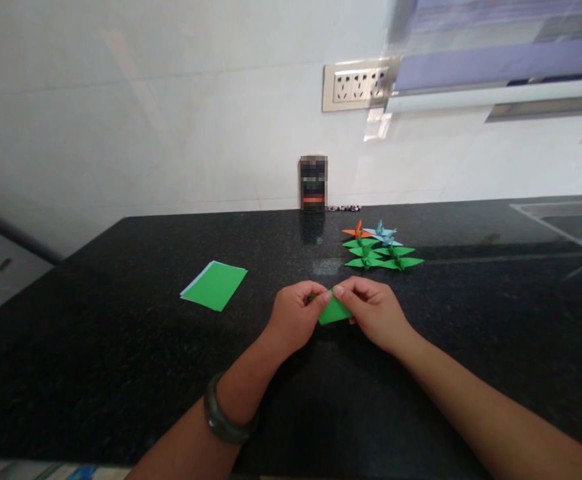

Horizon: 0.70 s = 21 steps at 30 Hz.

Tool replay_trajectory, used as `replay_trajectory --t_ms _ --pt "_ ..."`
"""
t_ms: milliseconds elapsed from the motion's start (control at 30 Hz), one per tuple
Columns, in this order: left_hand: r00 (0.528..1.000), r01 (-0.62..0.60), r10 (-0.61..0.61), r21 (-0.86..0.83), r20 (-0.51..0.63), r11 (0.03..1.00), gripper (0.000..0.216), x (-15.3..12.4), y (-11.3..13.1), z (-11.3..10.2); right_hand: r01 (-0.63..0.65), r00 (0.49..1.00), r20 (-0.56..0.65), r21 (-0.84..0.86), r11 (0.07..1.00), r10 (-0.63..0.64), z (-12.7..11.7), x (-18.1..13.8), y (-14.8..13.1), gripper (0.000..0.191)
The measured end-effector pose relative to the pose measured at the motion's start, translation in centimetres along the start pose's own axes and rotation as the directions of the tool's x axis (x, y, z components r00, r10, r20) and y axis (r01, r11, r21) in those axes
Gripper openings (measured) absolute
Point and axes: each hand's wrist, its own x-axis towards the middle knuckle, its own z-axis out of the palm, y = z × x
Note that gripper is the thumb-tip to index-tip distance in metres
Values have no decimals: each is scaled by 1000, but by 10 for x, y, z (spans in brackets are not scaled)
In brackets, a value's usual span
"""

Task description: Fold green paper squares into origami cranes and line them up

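Note:
A folded piece of green paper (335, 311) is held between both hands above the dark countertop. My left hand (298, 313) pinches its left side between thumb and fingers, and a dark bangle circles that wrist. On the paper's other side my right hand (373, 310) grips it, thumb on top and fingertips partly hidden beneath. The two thumbs come close together at the paper's upper edge. Just beyond the right hand stand several folded paper cranes: green ones (367, 261), an orange one (359, 231) and light blue ones (381, 231).
A stack of paper sheets (215, 287), green on top with pale blue beneath, lies left of my hands. Against the wall stands a dark, blurred-out box (313, 183) beside a beaded string (345, 209). The black countertop (121, 360) meets a sink edge (561, 230) at right.

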Motion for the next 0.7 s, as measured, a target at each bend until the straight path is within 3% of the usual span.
replay_trajectory --t_ms 167,267,500,700 --pt "990 -132 123 150 69 980 24 -1 1 -1 76 996 -32 -108 991 -80 -1 1 0 25" --pt "986 -166 161 154 46 974 26 -3 2 0 122 992 -20 -186 975 -127 -1 1 0 25" --pt "991 -88 89 17 -97 996 26 -3 5 -2 202 979 34 -324 924 -202 -3 2 -2 21" --pt "986 -43 40 -10 -161 999 25 -3 4 -1 95 995 15 -280 955 -95 -2 3 2 22"
